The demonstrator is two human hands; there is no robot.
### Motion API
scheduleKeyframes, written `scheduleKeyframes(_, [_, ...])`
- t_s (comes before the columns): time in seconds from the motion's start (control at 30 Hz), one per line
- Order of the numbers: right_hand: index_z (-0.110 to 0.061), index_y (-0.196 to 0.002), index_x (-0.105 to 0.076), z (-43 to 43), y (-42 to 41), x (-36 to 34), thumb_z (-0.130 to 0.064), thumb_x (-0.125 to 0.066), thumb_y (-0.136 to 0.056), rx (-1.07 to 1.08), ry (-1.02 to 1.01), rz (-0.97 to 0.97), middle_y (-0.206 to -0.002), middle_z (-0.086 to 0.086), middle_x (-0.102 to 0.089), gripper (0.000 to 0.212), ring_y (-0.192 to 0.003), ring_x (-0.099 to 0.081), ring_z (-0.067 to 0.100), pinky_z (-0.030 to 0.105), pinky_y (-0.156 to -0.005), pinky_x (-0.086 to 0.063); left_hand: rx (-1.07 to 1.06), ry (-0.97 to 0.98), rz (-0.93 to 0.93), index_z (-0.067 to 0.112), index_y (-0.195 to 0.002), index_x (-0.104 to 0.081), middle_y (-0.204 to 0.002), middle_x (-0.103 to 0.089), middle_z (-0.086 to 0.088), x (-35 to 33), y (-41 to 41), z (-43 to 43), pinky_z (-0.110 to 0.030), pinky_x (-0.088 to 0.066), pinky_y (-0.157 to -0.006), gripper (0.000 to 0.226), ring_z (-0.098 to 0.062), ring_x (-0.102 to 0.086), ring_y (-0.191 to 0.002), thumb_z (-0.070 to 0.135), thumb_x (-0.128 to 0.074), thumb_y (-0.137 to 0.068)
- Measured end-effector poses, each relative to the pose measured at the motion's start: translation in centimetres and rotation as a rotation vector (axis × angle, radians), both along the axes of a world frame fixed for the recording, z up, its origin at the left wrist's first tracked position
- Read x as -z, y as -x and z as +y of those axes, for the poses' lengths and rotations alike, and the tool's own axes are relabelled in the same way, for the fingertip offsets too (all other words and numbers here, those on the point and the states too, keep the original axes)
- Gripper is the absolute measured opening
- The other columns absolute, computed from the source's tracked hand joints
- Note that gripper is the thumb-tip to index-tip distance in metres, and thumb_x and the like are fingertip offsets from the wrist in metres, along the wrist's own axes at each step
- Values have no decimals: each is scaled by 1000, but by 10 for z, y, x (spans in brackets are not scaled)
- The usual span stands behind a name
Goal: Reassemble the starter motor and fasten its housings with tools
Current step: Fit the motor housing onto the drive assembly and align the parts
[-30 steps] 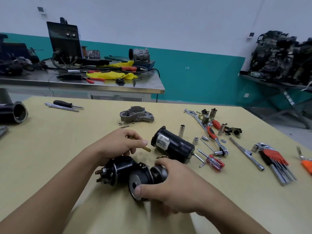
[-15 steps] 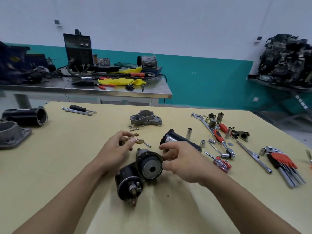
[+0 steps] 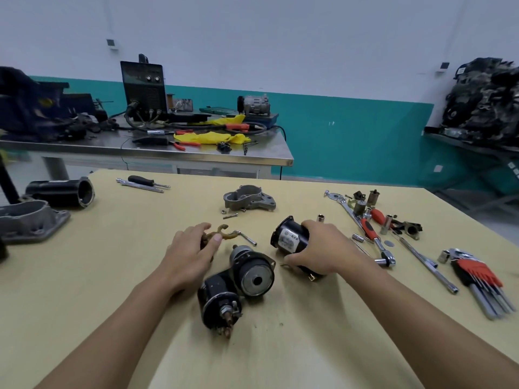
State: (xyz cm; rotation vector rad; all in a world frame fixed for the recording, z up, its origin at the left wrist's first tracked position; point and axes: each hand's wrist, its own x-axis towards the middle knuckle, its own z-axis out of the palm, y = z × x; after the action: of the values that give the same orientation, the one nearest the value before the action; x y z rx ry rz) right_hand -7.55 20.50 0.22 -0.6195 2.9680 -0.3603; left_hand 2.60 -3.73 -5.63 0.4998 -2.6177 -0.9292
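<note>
The black starter body with its solenoid [image 3: 222,300] and round grey end face [image 3: 257,279] lies on the yellow table [image 3: 84,276] between my arms, with neither hand on it. My right hand [image 3: 323,251] grips a black cylindrical motor housing [image 3: 289,238] with a white label, just right of the starter. My left hand [image 3: 193,248] pinches a brownish forked lever [image 3: 219,234] lying on the table. A grey cast nose housing [image 3: 248,198] sits further back, with a bolt [image 3: 230,216] in front of it.
To the right lie a ratchet [image 3: 376,242], sockets [image 3: 389,220], an extension bar [image 3: 427,265] and a red hex key set [image 3: 480,279]. A black tube [image 3: 60,192] and grey casting [image 3: 31,220] sit at the left, screwdrivers [image 3: 143,183] behind. A cluttered steel bench [image 3: 157,155] stands beyond.
My right hand left the starter body and took hold of the black labelled housing. My left hand stayed at the forked lever. The starter now lies free on the table.
</note>
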Motion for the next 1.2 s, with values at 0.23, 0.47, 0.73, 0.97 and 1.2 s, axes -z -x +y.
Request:
scheduleKeyframes(0.23, [-27, -105, -58, 9, 7, 16, -59, -79, -70, -24, 153, 49, -91, -6, -62, 52, -79, -59, 11, 34, -68, -55, 18, -62, -100, 28, -90, -68, -87, -71, 13, -44, -56, 30, -28, -45, -68, 64, -7, -64, -87, 86, -52, -70])
scheduleKeyframes(0.47, [-42, -85, -61, 43, -23, 14, -49, -87, -58, -155, 688, 74, -76, -10, -68, 38, -62, -70, 12, 36, -52, -61, 423, -163, -338, 23, -108, -61, -103, -71, 4, -42, -75, 35, -35, -55, -89, 67, -13, -67, -97, 46, -93, -54])
scheduleKeyframes(0.73, [-34, -94, -75, 74, -37, 18, -50, -86, -52, -224, 721, -66, -76, -6, -73, 46, -59, -70, 11, 29, -49, -58, 269, -270, 81, 22, -88, -62, -76, -66, 10, -7, -62, 72, -18, -46, -59, 45, -2, -58, -65, 45, -82, -54])
scheduleKeyframes(0.97, [-40, -97, -72, 83, -43, 27, -57, -83, -52, -213, 635, -130, -82, -10, -73, 49, -71, -69, 9, 38, -68, -60, 201, -511, 308, 22, -99, -62, -82, -70, 15, -3, -45, 93, -13, -48, -66, 54, 1, -65, -73, 45, -81, -53])
scheduleKeyframes(1.2, [-39, -97, -74, 79, -44, 29, -63, -81, -49, -176, 674, -187, -82, -9, -74, 54, -71, -71, 10, 43, -68, -61, 261, -465, 440, 25, -96, -60, -82, -69, 16, -2, -43, 106, -7, -46, -63, 46, 4, -63, -73, 40, -79, -57])
